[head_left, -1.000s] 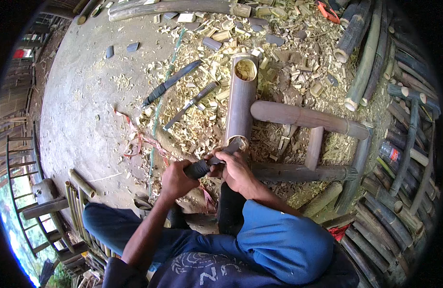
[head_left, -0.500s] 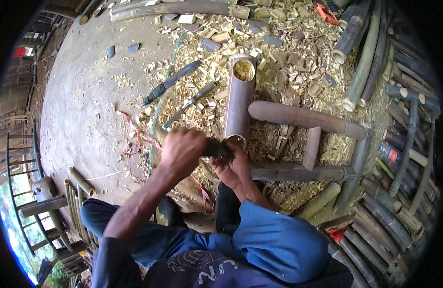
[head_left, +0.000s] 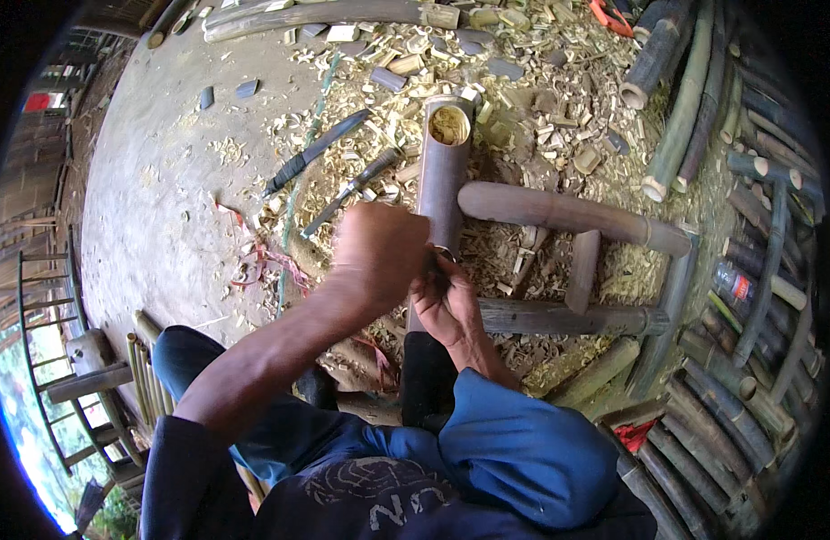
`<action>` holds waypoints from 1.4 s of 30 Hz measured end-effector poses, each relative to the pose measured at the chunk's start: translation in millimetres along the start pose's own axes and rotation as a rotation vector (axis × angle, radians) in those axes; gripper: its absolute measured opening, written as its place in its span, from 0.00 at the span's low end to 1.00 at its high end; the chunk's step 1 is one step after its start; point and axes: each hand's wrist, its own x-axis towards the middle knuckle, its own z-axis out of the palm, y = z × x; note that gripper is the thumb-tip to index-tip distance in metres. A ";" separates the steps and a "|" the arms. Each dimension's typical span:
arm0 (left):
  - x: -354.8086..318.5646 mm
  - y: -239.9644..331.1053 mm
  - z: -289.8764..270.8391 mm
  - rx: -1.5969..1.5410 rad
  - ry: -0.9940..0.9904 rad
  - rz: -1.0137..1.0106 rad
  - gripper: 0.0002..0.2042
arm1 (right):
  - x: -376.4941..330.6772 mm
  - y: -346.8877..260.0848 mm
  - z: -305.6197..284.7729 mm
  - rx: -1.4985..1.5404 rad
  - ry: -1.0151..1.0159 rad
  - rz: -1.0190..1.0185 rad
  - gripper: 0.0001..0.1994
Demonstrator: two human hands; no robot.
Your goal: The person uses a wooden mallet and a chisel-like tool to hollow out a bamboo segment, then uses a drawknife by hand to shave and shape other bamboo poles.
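Dirt floor (head_left: 163, 207) littered with pale shavings. Nearest, right hand (head_left: 446, 301) closed around the near end of the brown hollow bamboo tube (head_left: 442, 171); left hand (head_left: 379, 252) fisted beside it, contents hidden. Tube's long axis running straight away; beyond, stacked green bamboo poles (head_left: 703, 117).

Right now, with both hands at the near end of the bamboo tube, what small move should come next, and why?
Probably steady the bamboo tube before working further. Left hand and right hand meet at its near end, hiding any tool between them, while its open far end lies loose among shavings.
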 end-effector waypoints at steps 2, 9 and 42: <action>1.7 23.8 -6.4 0.172 -0.019 0.150 0.06 | -2.0 2.9 8.5 0.063 0.145 -0.068 0.13; -83.0 -9.2 89.6 -0.346 -0.194 0.137 0.06 | -54.5 27.4 -8.6 -0.582 0.287 0.178 0.13; 66.3 87.8 107.5 -0.706 -0.022 0.730 0.35 | -58.4 -104.7 40.3 -2.173 0.848 -0.174 0.24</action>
